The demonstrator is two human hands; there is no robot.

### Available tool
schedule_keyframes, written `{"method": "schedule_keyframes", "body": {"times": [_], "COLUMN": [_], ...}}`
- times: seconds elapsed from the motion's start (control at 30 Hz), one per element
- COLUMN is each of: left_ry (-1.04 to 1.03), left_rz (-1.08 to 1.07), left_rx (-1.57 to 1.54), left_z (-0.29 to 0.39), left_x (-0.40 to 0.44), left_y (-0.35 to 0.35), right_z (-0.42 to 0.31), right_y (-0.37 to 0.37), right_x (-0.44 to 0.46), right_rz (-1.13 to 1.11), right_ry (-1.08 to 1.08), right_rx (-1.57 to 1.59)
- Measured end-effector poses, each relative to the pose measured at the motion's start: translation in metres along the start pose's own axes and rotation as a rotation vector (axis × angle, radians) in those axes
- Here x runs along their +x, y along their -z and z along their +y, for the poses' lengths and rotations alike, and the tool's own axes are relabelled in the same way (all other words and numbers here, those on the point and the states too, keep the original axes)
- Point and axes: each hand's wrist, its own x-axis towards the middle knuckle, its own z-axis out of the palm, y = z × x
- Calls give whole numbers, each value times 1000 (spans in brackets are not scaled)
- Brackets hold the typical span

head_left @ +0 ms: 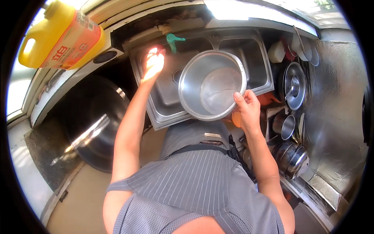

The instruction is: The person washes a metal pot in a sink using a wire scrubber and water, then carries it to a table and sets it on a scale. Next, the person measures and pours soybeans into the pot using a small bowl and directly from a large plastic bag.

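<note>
My right hand (248, 106) grips the rim of a round metal basin (194, 84), thumb on the inside and fingers outside. The basin is tilted over the double sink (165, 97), and its inside faces me. My left hand (154, 63) is raised over the left bowl, in strong sunlight that washes out its detail. Its fingers look loosely bent and apart, with nothing seen in them. Just right of that hand is a tap with a green handle (174, 40); a small gap seems to lie between them.
A yellow jug (62, 39) stands on the ledge at upper left. Below it is a large dark wok (91, 121). Along the right side are metal lids (295, 87), a small pot (287, 126) and stacked pans (292, 160).
</note>
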Motion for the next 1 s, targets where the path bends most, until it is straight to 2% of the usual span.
{"method": "schedule_keyframes", "body": {"times": [0.07, 0.13, 0.17, 0.23, 0.27, 0.33, 0.37, 0.43, 0.53, 0.57, 0.67, 0.7, 0.77, 0.8, 0.87, 0.93, 0.97, 1.0], "left_ry": [58, -312, -317, -454, -459, 98, -27, -331, -448, -838, -1128, -978, -816, -760, -680, -444, -505, -356], "left_rz": [-64, 116, 110, 73, 70, -774, -552, -305, -295, -85, 144, 64, -11, 52, 116, 116, 301, 176], "left_rx": [59, 49, 59, -384, -376, -1809, -1400, -725, -563, -282, 84, 0, -68, 209, 494, 675, 510, 441], "left_z": [-11, -16, -17, -9, -5, 30, 37, 38, 47, 53, 72, 77, 87, 90, 98, 107, 68, 80], "left_x": [-2, -5, 0, 11, 17, 26, 23, 22, 29, 37, 37, 38, 36, 35, 32, 27, 26, 11], "left_y": [-2, 1, 3, 8, 12, 31, 26, 20, 21, 23, 24, 24, 24, 23, 20, 18, 6, 23], "right_z": [6, 12, 12, 17, 19, 24, 26, 32, 44, 46, 52, 53, 56, 55, 54, 52, 50, 47], "right_y": [-5, -11, -14, -17, -18, -21, -23, -30, -41, -43, -48, -49, -47, -46, -39, -30, -24, -17], "right_x": [4, 9, 12, 20, 24, 34, 40, 50, 68, 74, 89, 94, 101, 104, 110, 116, 118, 123], "right_rz": [-13, 0, 1, -17, -38, -49, -60, -82, -120, -142, -201, -226, -267, -291, -330, -389, -410, -460], "right_ry": [-41, -86, -119, -148, -171, -227, -281, -311, -360, -392, -436, -444, -460, -467, -482, -513, -526, -533], "right_rx": [97, 150, 164, 206, 236, 251, 257, 269, 294, 315, 354, 376, 400, 404, 404, 363, 355, 327]}}
